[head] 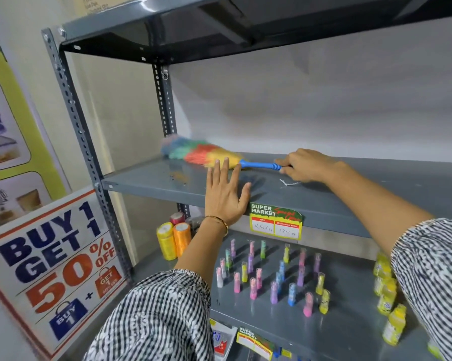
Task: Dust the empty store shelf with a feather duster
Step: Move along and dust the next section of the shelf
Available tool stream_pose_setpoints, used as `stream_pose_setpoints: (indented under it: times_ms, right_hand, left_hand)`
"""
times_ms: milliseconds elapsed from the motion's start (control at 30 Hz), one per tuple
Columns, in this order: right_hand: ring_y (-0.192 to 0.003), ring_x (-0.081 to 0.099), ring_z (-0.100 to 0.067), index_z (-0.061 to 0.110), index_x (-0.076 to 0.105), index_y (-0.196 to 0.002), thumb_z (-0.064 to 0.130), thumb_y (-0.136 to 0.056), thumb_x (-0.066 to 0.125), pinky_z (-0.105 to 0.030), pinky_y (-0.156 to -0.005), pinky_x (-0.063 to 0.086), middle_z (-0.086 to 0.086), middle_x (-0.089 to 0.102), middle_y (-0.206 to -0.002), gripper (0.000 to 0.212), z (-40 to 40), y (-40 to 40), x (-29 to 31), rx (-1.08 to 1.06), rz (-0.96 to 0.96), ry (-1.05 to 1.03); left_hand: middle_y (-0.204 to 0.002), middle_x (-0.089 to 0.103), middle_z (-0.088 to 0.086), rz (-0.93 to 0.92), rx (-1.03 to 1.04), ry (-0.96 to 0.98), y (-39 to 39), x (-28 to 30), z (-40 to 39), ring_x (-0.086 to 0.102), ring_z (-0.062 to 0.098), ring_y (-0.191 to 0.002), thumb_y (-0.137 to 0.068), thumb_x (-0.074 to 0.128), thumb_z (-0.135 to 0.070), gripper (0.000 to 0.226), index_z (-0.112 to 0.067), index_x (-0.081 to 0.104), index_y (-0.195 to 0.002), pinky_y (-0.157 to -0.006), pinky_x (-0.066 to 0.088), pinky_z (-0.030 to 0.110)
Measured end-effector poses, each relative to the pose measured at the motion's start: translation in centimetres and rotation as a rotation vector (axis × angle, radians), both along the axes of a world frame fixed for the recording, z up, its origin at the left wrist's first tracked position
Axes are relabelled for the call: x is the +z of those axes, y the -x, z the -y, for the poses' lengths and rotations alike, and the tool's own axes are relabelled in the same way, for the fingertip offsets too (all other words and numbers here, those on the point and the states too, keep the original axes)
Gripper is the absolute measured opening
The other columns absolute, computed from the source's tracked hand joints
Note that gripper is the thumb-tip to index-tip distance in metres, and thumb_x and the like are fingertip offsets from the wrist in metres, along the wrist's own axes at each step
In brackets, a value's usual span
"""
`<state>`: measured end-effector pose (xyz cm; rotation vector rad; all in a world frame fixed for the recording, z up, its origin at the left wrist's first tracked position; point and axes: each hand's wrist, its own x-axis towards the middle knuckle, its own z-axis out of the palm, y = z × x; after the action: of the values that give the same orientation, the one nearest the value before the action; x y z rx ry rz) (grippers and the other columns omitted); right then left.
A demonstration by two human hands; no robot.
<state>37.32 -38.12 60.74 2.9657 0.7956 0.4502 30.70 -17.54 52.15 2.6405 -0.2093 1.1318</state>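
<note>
A grey metal shelf (350, 183) at chest height carries no goods. On it lies a feather duster (201, 153) with rainbow-coloured bristles and a blue handle; its head reaches into the back left corner. My right hand (304, 165) is closed around the end of the handle. My left hand (226, 194) rests flat on the shelf's front edge, fingers spread, just in front of the bristles. Brown crumbs of dust (179, 177) lie near the left end, and a bit of white string (288, 182) lies beside my right hand.
A price label (275, 221) hangs from the shelf's front lip. The shelf below holds several small coloured tubes (274, 274), thread spools (174, 239) and yellow bottles (387, 293). A "Buy 1 Get 1" sign (52, 259) leans at the left. Another shelf (193, 29) sits overhead.
</note>
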Motion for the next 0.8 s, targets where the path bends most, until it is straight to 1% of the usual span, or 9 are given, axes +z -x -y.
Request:
stream_pose_setpoints:
  times_ms: [67,167,300,367,433,500,667,733,800]
  right_hand:
    - [-0.069,0.050,-0.023,0.029,0.053,-0.132,0.032,-0.096,0.045,-0.027,-0.049,0.032,-0.009,0.055,-0.083,0.037,0.6,1.4,-0.4,0.019,-0.008,-0.014]
    - [-0.062,0.045,-0.016,0.029,0.050,-0.135,0.032,-0.096,0.045,-0.023,-0.044,0.026,-0.009,0.067,-0.095,0.039,1.2,4.0,-0.8,0.070,-0.013,-0.018]
    - [-0.060,0.045,-0.013,0.032,0.047,-0.136,0.032,-0.097,0.045,-0.024,-0.046,0.027,-0.006,0.070,-0.086,0.039,1.8,8.1,-0.8,0.118,-0.004,-0.032]
    - [-0.052,0.041,-0.009,0.034,0.048,-0.135,0.033,-0.097,0.045,-0.023,-0.043,0.025,-0.002,0.061,-0.068,0.038,2.0,10.1,-0.9,0.130,0.003,-0.041]
    - [-0.045,0.035,-0.005,0.034,0.048,-0.135,0.032,-0.097,0.046,-0.023,-0.041,0.022,0.009,0.044,-0.052,0.038,2.3,11.8,-1.1,0.144,0.018,-0.050]
    - [-0.043,0.035,-0.005,0.034,0.048,-0.135,0.032,-0.097,0.045,-0.022,-0.041,0.022,0.010,0.040,-0.048,0.038,2.5,13.4,-1.2,0.144,0.014,-0.049]
    - [-0.042,0.038,-0.006,0.037,0.045,-0.136,0.036,-0.098,0.044,-0.024,-0.040,0.024,0.009,0.050,-0.053,0.038,3.1,16.6,-1.4,0.136,0.026,-0.028]
    - [-0.044,0.039,-0.006,0.040,0.044,-0.136,0.038,-0.098,0.042,-0.023,-0.040,0.024,0.004,0.057,-0.057,0.038,3.6,17.5,-1.6,0.138,0.045,0.000]
    - [-0.047,0.042,-0.006,0.044,0.043,-0.135,0.039,-0.097,0.042,-0.023,-0.042,0.025,0.004,0.057,-0.059,0.038,4.1,18.2,-1.8,0.136,0.071,0.064]
  left_hand:
    - [-0.155,0.018,0.019,-0.013,0.016,-0.016,0.0,0.1,-0.1,0.005,0.036,-0.145,-0.085,0.011,-0.054,0.071,-0.016,0.029,-0.142,-0.118,0.001,0.050]
    - [-0.157,0.009,0.019,-0.053,0.039,-0.042,0.3,0.3,-0.1,-0.001,0.035,-0.145,-0.084,0.007,-0.059,0.075,-0.016,0.018,-0.145,-0.117,-0.005,0.049]
    - [-0.157,0.007,0.019,-0.079,0.084,-0.067,1.2,0.4,0.3,-0.001,0.034,-0.145,-0.089,0.015,-0.062,0.078,-0.008,0.010,-0.145,-0.118,-0.003,0.049]
    - [-0.157,0.008,0.017,-0.090,0.065,-0.100,2.1,0.3,0.5,0.000,0.033,-0.145,-0.084,0.000,-0.069,0.087,-0.008,0.009,-0.145,-0.118,-0.003,0.047]
    - [-0.157,0.011,0.015,-0.094,0.031,-0.124,3.2,0.0,0.8,0.002,0.032,-0.145,-0.074,-0.018,-0.072,0.100,-0.009,0.011,-0.145,-0.118,-0.003,0.045]
    - [-0.156,0.016,0.015,-0.095,-0.001,-0.125,4.5,-0.4,1.1,0.006,0.032,-0.145,-0.073,-0.021,-0.072,0.103,-0.008,0.016,-0.144,-0.118,-0.001,0.046]
    - [-0.149,0.035,0.016,-0.071,-0.035,-0.051,8.1,-1.4,2.0,0.021,0.034,-0.142,-0.085,0.007,-0.060,0.080,-0.006,0.029,-0.140,-0.118,0.010,0.050]
    - [-0.144,0.042,0.016,-0.068,-0.044,-0.041,9.6,-1.8,2.2,0.028,0.034,-0.138,-0.087,0.012,-0.057,0.074,-0.007,0.034,-0.137,-0.116,0.015,0.050]
    - [-0.132,0.054,0.016,-0.062,-0.061,-0.048,10.9,-2.5,2.6,0.042,0.033,-0.127,-0.089,0.016,-0.054,0.068,-0.007,0.042,-0.130,-0.112,0.024,0.050]
